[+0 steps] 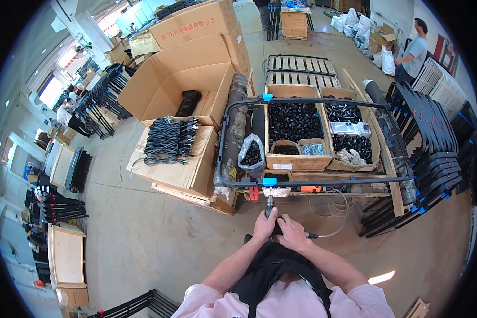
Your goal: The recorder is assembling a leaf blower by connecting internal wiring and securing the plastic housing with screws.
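My left hand [264, 224] is wrapped round the body of an air screwdriver [270, 204], just behind its metal front end. Beside it my right hand [292, 232] is closed on the tool's rear part, where an air hose [331, 231] joins. The driver points away from me, its tip at a blue clip [269, 181] on the near bar of a black tubular frame [323, 182]. This round-cornered frame lies across the bench. A second blue clip [267, 97] sits on its far bar. My palms hide the tool's grip.
Inside the frame stand a box of black plastic parts [294, 121], small boxes of screws [312, 149] and a plastic bag [252, 156]. At left, black cables [170, 139] lie before an open carton [167, 69]. Stacked black frames [426, 127] stand right; a person [413, 53] stands beyond.
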{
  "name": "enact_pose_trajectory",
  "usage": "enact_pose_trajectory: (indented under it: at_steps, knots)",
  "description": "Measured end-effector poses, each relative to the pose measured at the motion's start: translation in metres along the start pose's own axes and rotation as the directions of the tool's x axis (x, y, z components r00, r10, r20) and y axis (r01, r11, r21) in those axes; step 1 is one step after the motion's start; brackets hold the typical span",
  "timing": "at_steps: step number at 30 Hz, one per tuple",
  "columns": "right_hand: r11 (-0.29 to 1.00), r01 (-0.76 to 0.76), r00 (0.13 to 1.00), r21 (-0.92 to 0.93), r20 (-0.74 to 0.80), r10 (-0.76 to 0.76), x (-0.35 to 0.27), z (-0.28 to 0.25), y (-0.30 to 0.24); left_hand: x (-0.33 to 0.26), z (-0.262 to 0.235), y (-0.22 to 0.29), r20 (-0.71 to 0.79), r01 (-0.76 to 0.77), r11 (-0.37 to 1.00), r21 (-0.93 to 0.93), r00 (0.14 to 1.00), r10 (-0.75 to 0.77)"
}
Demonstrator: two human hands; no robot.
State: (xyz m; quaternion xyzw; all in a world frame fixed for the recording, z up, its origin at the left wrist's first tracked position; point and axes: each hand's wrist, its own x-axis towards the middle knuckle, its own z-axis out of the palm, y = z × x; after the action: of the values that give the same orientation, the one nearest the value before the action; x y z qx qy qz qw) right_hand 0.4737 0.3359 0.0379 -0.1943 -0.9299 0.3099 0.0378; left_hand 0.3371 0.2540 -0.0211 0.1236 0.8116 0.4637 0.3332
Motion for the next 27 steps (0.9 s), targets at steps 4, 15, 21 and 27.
enact_pose_trajectory:
  at_steps: [4, 15, 21, 27]
  knots:
    - [1.000, 0.014, 1.000, -0.009, -0.004, -0.014, -0.003, -0.001, -0.006, -0.004, -0.002, -0.006, -0.012, 0.007, 1.000, -0.009, 1.000, -0.007]
    - [1.000, 0.002, 0.997, -0.022, 0.076, -0.001, -0.015, 0.013, -0.014, -0.022, -0.012, -0.038, -0.013, -0.047, 0.988, -0.144, 0.999, 0.045]
    - [0.999, 0.031, 0.999, -0.034, 0.023, -0.030, 0.008, 0.019, -0.020, -0.009, -0.032, -0.022, -0.060, -0.045, 0.996, -0.081, 0.997, 0.040]
    - [1.000, 0.016, 1.000, -0.022, 0.007, -0.016, 0.011, 0.023, -0.016, -0.016, -0.037, -0.001, -0.036, -0.033, 0.993, -0.117, 0.999, 0.029]
